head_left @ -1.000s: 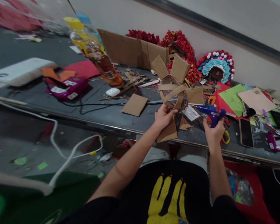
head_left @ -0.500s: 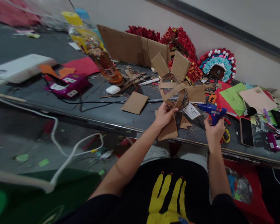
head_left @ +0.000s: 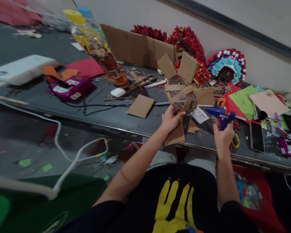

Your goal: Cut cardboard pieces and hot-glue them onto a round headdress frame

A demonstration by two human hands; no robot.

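My left hand (head_left: pixel 170 120) grips the lower edge of a brown cardboard piece (head_left: pixel 184 86) built of flaps fanning out from a ring, held tilted up over the dark table (head_left: pixel 106 113). Around the handle of a blue glue gun (head_left: pixel 219 115) my right hand (head_left: pixel 222 137) is closed. The gun's nozzle points left at the piece's right side, close to a white label. A flat cardboard sheet (head_left: pixel 176 134) lies under my left hand at the table's front edge.
A loose cardboard square (head_left: pixel 140 106) lies left of the piece. Behind stand a folded cardboard wall (head_left: pixel 135 48) and red paper-flower pieces (head_left: pixel 188 40). A tilted bottle (head_left: pixel 99 48), a purple box (head_left: pixel 70 89) and cables lie left. Coloured paper (head_left: pixel 244 98), a phone (head_left: pixel 255 136) and yellow-handled scissors lie right.
The view has shifted slightly. Both hands keep their grip and stay in nearly the same place, with the glue gun still beside the cardboard piece.
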